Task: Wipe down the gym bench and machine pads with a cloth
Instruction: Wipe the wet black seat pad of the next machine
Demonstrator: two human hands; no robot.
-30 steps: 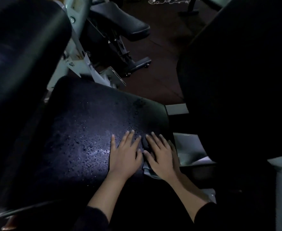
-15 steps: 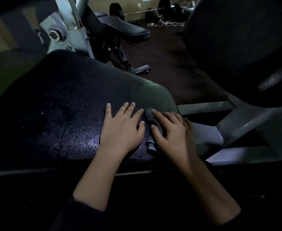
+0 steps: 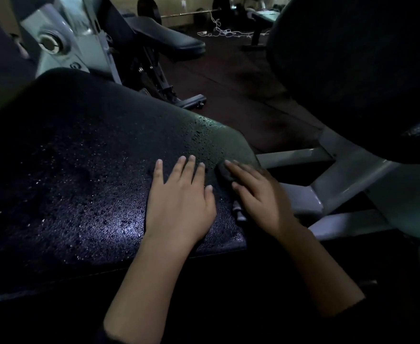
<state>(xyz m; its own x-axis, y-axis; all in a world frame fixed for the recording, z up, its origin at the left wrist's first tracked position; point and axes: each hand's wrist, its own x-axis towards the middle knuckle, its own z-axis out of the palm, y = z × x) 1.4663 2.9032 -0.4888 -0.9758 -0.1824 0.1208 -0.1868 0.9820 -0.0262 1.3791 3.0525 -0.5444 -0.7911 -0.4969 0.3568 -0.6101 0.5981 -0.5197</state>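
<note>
Both hands have slid up the pad (image 3: 84, 175): right hand (image 3: 258, 194) presses flat on the cloth (image 3: 225, 173) at its right edge, left hand (image 3: 179, 199) spread bare beside. Droplets cover most of the pad; wiping is barely begun.

Left hand (image 3: 179, 202): bare, no glove, ring or watch to be seen; short trimmed nails on the fingers (image 3: 185, 165).
Right hand (image 3: 258, 194): bare as well, nothing worn at the wrist.
Forearms: both bare.
Sleeves: dark cloth, pushed up; left sleeve (image 3: 127, 336), right sleeve (image 3: 367, 316); colour and weave too dim to tell.
</note>
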